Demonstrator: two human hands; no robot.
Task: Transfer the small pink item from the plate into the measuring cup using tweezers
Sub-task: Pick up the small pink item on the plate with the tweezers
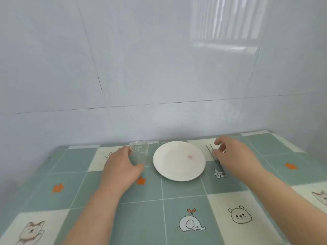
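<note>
A white round plate [169,167] lies at the middle of the table, and a small pink item [190,157] rests on it right of centre. Left of the plate stands a clear plastic measuring cup [139,151], upright. My left hand [120,170] is wrapped around its lower part. Metal tweezers [216,160] lie flat on the table right of the plate, tips pointing away from me. My right hand [233,156] hovers over them with fingers spread, fingertips at or just above the tweezers; it has no grip on them.
The table is covered by a green and cream checked cloth [184,193] with cartoon animals and orange stars. A white tiled wall [159,68] rises directly behind the table's far edge, close to the cup and plate.
</note>
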